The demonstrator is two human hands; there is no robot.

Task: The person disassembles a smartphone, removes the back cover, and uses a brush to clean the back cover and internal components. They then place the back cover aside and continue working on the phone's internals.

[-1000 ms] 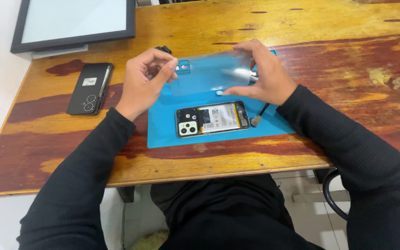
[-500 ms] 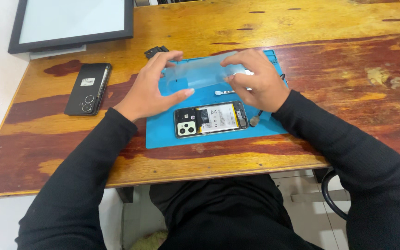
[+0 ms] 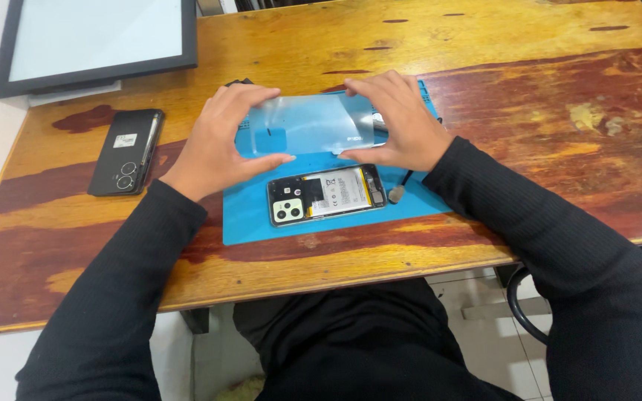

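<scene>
Holding, in the head view, a clear plastic film [image 3: 313, 122] stretched above the blue work mat [image 3: 250, 215], left hand [image 3: 221, 141] and right hand [image 3: 399, 122] each pinching an end between thumb and curved fingers. Hovering just over the opened phone [image 3: 327, 194] lying back-off on the mat. Risking, likely, a slipped or creased film, a sagging edge catching dust or the exposed battery. Lying well apart on the wooden table [image 3: 529, 89]: a black back cover [image 3: 126, 151], a framed panel [image 3: 94, 41]

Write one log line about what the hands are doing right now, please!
left hand: holds clear film | right hand: holds other end | below: opened phone on blue mat | aside: black back cover
</scene>
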